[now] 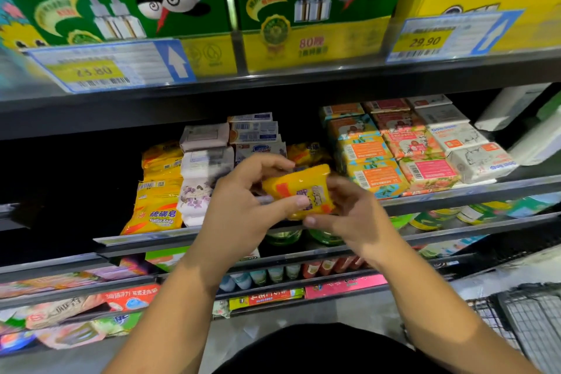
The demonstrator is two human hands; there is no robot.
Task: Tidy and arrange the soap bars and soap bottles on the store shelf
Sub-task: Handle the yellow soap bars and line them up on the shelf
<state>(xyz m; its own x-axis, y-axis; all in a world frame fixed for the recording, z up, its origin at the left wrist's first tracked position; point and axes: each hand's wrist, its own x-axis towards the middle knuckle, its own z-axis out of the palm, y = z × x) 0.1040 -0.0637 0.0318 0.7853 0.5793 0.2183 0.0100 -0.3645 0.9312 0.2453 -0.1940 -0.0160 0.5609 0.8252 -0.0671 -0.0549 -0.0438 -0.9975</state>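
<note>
Both hands, the left hand [243, 206] and right hand [349, 215], pinch a yellow soap [299, 191] by its ends, held in front of the shelf [455, 191]; it looks light, firm inside, with a glossy, likely slippery wrapper, best gripped across its edges.

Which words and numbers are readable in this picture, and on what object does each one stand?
"29.90": right price tag.
"23.80", slightly blurred: left price tag.
"80": yellow band of the green box.
"硫磺皂", "Sulfur Soap": yellow soap pack.
Blurred: print on the yellow soap bar in the left hand and right hand; all remaining print.
</note>
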